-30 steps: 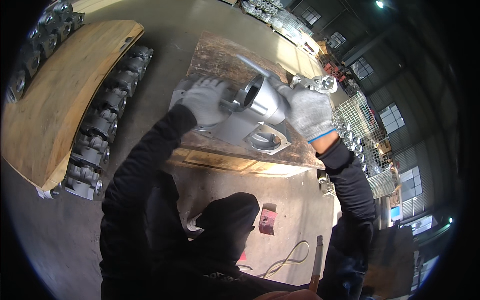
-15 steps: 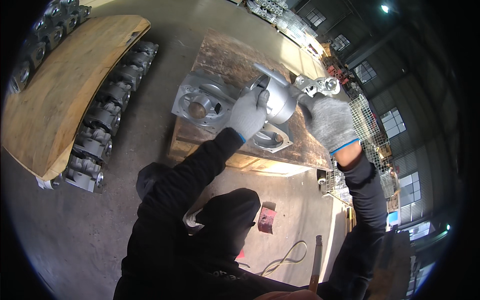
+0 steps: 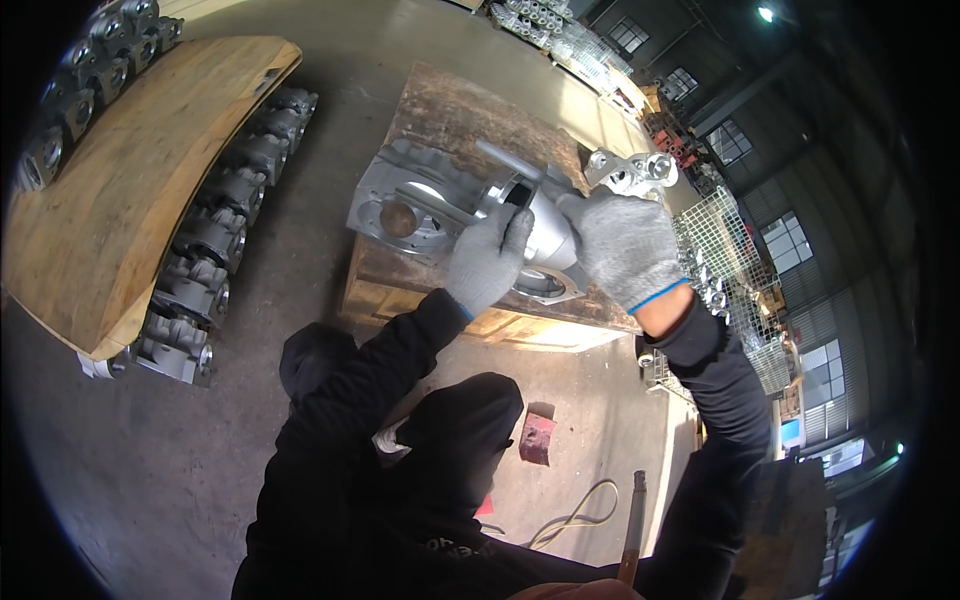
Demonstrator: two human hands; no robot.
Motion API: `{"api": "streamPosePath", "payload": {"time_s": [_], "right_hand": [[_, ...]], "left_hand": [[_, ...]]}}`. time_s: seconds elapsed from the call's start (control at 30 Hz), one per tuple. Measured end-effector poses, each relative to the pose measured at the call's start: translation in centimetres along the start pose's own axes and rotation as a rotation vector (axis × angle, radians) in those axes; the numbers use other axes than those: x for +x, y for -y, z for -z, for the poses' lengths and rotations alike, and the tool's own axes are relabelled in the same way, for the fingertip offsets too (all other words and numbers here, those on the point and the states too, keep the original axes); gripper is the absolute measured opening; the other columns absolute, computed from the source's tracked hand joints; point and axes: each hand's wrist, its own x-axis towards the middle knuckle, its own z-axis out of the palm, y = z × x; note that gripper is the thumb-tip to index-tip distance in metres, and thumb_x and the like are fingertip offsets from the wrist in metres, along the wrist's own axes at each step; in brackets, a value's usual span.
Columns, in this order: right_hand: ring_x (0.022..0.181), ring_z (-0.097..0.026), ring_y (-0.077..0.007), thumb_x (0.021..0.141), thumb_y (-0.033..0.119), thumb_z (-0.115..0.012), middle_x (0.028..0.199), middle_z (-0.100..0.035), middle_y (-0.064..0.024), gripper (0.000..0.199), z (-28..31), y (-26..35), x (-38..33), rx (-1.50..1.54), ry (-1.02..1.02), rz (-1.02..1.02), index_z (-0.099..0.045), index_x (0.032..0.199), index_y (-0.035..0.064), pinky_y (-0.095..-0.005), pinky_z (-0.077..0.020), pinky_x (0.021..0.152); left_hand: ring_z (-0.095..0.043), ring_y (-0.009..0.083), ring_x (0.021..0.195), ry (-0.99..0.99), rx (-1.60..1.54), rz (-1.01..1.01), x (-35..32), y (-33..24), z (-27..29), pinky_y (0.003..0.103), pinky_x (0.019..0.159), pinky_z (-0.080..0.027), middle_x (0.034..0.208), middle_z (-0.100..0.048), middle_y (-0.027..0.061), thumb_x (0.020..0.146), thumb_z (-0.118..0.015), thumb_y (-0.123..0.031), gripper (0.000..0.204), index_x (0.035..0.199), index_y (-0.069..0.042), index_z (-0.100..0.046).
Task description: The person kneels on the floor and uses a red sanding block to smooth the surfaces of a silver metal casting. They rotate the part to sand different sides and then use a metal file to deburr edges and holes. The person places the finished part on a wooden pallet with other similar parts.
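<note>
Between my gloved hands a silver metal casting (image 3: 552, 238) with a round, cylindrical body is tilted above the wooden block. A flat grey bar-like edge (image 3: 508, 158) shows at its far side; whether it belongs to the casting I cannot tell. My left hand (image 3: 490, 258) is closed on the casting's near left rim, thumb at the opening. On its right side my right hand (image 3: 628, 248) grips it, with the fingertips mostly hidden behind it. Left of them lies a grey housing (image 3: 405, 208) with a large round opening. Below the casting sits another flanged part (image 3: 550, 285).
A brown, worn wooden block (image 3: 450, 105) carries the parts. Another silver casting (image 3: 630, 172) stands at its right far corner. At left, a plywood board (image 3: 150, 180) lies between rows of castings (image 3: 205, 235). A red curved piece (image 3: 536, 440) and a yellowish cord (image 3: 575, 520) lie on the floor.
The casting has turned and tilted, its bar-like edge shifting left. My left hand has moved slightly down and left, my right hand a little left.
</note>
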Motion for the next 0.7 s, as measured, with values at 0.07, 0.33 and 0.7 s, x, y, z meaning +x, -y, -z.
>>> {"api": "streamPosePath", "payload": {"time_s": [0.07,0.33,0.7], "right_hand": [[0.074,-0.074,-0.0265,0.09,0.016,-0.066,0.074,-0.07,-0.0096,0.037,0.6,0.2,-0.3,-0.02,0.192,-0.076,-0.073,0.126,0.0136,-0.0399,-0.0577,0.062],[0.076,-0.075,-0.03,0.097,0.022,-0.062,0.081,-0.075,-0.0102,0.031,3.7,-1.1,0.8,0.232,0.152,-0.054,-0.078,0.124,0.0225,-0.0442,-0.0598,0.069],[0.082,-0.076,-0.029,0.1,0.021,-0.063,0.094,-0.079,-0.013,0.032,5.4,-2.0,1.1,0.338,0.484,-0.196,-0.078,0.127,0.0205,-0.0408,-0.0604,0.077]], "left_hand": [[-0.069,0.0479,0.082,0.021,-0.005,0.062,-0.5,-0.5,0.3,0.054,0.072,-0.053,0.082,-0.069,0.0249,0.11,-0.054,-0.038,0.037,0.112,-0.003,-0.065],[-0.063,0.0144,0.072,0.014,-0.061,0.171,-0.9,-1.4,0.1,0.034,0.069,-0.051,0.078,-0.071,0.0107,0.109,-0.063,-0.038,0.041,0.107,0.002,-0.071],[-0.05,0.0032,0.062,-0.046,-0.224,0.246,-2.9,-1.9,-0.6,0.026,0.055,-0.04,0.072,-0.065,-0.0028,0.107,-0.069,-0.034,0.04,0.093,0.002,-0.075]]}}
